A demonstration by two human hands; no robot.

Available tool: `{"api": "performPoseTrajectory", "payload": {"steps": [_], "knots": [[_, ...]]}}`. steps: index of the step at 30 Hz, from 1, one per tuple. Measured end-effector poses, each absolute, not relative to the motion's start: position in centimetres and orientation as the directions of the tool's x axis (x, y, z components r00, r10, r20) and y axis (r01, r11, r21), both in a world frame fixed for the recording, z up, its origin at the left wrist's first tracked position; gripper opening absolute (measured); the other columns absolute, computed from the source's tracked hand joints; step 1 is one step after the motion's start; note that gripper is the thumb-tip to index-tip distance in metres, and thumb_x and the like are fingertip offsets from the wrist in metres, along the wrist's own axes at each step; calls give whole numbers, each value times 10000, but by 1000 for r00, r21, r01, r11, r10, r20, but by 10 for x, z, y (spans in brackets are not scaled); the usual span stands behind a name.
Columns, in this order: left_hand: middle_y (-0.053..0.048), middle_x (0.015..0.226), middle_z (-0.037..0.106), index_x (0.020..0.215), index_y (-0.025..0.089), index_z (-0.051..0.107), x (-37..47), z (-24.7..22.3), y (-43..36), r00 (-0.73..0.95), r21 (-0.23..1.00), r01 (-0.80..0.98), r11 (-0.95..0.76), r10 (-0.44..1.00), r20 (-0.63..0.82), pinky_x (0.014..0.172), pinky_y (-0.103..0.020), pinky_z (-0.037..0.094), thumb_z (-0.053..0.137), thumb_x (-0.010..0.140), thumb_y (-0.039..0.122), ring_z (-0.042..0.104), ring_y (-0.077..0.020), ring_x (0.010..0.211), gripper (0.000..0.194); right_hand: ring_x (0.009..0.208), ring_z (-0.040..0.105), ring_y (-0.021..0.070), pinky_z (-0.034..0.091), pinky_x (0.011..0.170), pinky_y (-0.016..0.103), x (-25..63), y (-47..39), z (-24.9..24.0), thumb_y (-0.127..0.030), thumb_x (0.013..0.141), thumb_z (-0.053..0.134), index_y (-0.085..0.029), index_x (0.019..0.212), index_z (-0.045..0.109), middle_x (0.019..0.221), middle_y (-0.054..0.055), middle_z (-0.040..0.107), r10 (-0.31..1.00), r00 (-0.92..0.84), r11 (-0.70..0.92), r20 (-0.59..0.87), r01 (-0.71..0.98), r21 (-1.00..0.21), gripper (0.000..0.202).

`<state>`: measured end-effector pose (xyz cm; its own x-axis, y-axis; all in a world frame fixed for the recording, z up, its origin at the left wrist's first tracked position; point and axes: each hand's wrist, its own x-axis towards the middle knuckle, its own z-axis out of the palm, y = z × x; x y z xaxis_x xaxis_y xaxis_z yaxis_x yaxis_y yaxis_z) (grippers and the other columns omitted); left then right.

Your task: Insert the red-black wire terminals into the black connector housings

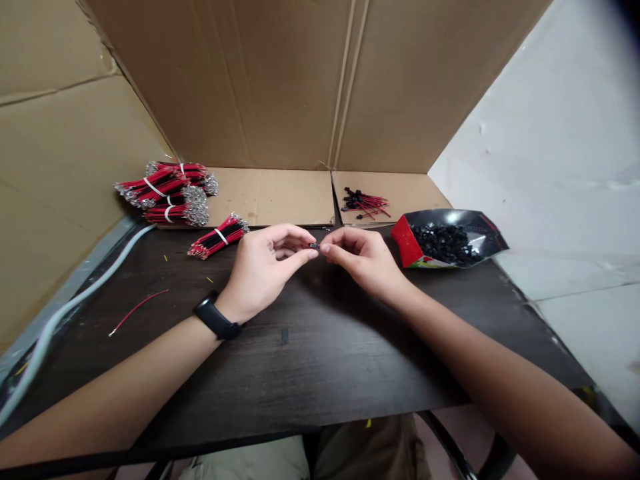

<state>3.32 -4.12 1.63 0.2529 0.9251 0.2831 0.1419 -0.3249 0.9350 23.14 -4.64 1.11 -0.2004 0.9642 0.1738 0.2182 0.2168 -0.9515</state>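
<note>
"What are the fingers doing?"

"Grasping. The left hand (265, 270) pinches a small black piece (314, 246) between thumb and forefinger, and the right hand (367, 260) closes its thumb and forefinger on the right end of it."

"Where is that piece, exactly?"

"Centre of the frame, above the worktop (320, 383). It's mostly covered by fingertips and too small for me to read its shape."

"And nearest the hands?"

"Just left of the left hand, a bundle of red and black wires (219, 237) lies tilted, held by a white tie. A black wristband (216, 317) circles the left wrist. Below the hands, a small dark patch (285, 337) shows on the worktop."

"On the other side?"

"Right of centre, an open box (406, 241) with a red end carries a heap of small black plastic parts (440, 241). Above and left of it, black connectors with red wires (363, 202) lie in a loose pile on a cardboard sheet (270, 197)."

"Further out?"

"More tied wire bundles (170, 192) are stacked in the upper left. In the lower left a single red wire (137, 311) lies curved on the worktop, and a thick white cable (75, 300) runs along the left edge. A cardboard panel (280, 80) stands behind everything."
</note>
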Motion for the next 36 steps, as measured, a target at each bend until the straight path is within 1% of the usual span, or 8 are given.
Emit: {"api": "performPoseTrajectory", "payload": {"steps": [9, 17, 22, 25, 27, 29, 31, 36], "knots": [[-63, 932, 806, 946, 158, 759, 32, 16, -38, 211, 935, 134, -328, 931, 297, 828, -295, 631, 860, 792, 214, 768, -187, 860, 192, 928, 719, 183, 553, 873, 344, 233, -45, 5, -335, 860, 772, -183, 1015, 755, 1014, 66, 786, 974, -166, 172, 154, 103, -980, 218], [-67, 928, 805, 940, 154, 758, 34, 12, -37, 224, 942, 126, -312, 933, 280, 821, -314, 633, 860, 793, 228, 769, -198, 852, 194, 813, 696, 168, 544, 773, 327, 232, -44, 6, -309, 860, 755, -187, 908, 756, 891, 41, 776, 968, -161, 220, 193, 168, -961, 131], [-68, 979, 811, 999, 161, 766, 35, 12, -40, 280, 934, 153, -324, 920, 273, 811, -292, 622, 834, 826, 227, 775, -197, 890, 198, 871, 741, 177, 572, 831, 334, 229, -48, 7, -245, 867, 741, -191, 984, 744, 953, 45, 794, 952, -171, 281, 252, 166, -945, 129], [-92, 1063, 812, 1146, 162, 747, 34, 13, -40, 231, 936, 156, -316, 933, 277, 803, -290, 624, 816, 849, 233, 778, -216, 975, 314, 874, 748, 181, 584, 827, 332, 240, -44, 14, -241, 882, 736, -196, 985, 759, 961, 48, 803, 915, -123, 403, 384, 309, -861, 114], [-102, 1060, 808, 1141, 156, 741, 33, 12, -38, 184, 933, 162, -323, 938, 293, 789, -289, 624, 804, 862, 242, 776, -221, 988, 299, 857, 743, 183, 588, 824, 338, 255, -33, 26, -227, 887, 726, -204, 967, 773, 940, 41, 805, 854, -57, 484, 517, 449, -751, 96], [-100, 1023, 804, 1084, 154, 740, 31, 12, -35, 146, 927, 170, -334, 939, 312, 747, -282, 617, 799, 864, 249, 773, -215, 954, 247, 822, 741, 194, 595, 793, 351, 273, -14, 41, -196, 862, 728, -203, 924, 780, 923, 45, 807, 814, 8, 472, 581, 574, -669, 81], [-89, 978, 798, 1047, 158, 727, 30, 11, -32, 115, 926, 176, -335, 941, 318, 695, -270, 602, 781, 868, 235, 767, -202, 903, 203, 798, 742, 214, 598, 762, 368, 290, 13, 52, -184, 822, 751, -193, 898, 779, 886, 55, 805, 812, 55, 396, 581, 679, -618, 82], [-68, 912, 789, 1014, 161, 695, 30, 13, -30, 85, 926, 183, -330, 944, 320, 670, -257, 591, 709, 881, 156, 751, -171, 824, 134, 845, 750, 224, 582, 819, 370, 314, 74, 51, -127, 772, 774, -135, 924, 794, 895, 96, 813, 906, 32, 203, 422, 842, -499, 153]]}}
